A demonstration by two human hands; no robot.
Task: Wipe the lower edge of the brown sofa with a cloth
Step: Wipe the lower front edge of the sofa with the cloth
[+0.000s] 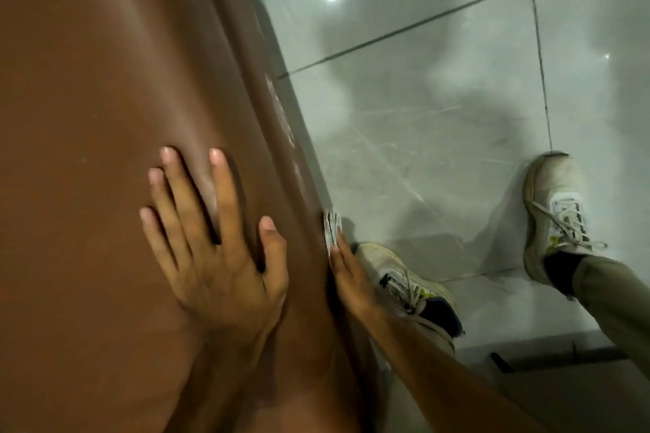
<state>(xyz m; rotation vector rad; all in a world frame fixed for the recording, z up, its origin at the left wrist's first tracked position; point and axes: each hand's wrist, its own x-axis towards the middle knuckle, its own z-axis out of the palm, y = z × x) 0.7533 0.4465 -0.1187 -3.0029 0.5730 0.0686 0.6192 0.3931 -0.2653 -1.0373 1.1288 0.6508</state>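
Pressing a folded cloth (332,227) against the brown sofa (88,81) base with right hand (351,278) fingers together, left hand (214,239) spread flat, wiping is underway; next, probably sliding along the edge.

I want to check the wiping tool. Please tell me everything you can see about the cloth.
Only a small part of the cloth shows: a pale, whitish, crumpled or folded piece with faint darker lines. It sits low against the lower edge of the brown sofa, just above the grey tiled floor. The right hand presses it to the sofa with the fingertips and covers the rest. The image is blurred, so its fabric and full shape cannot be told.
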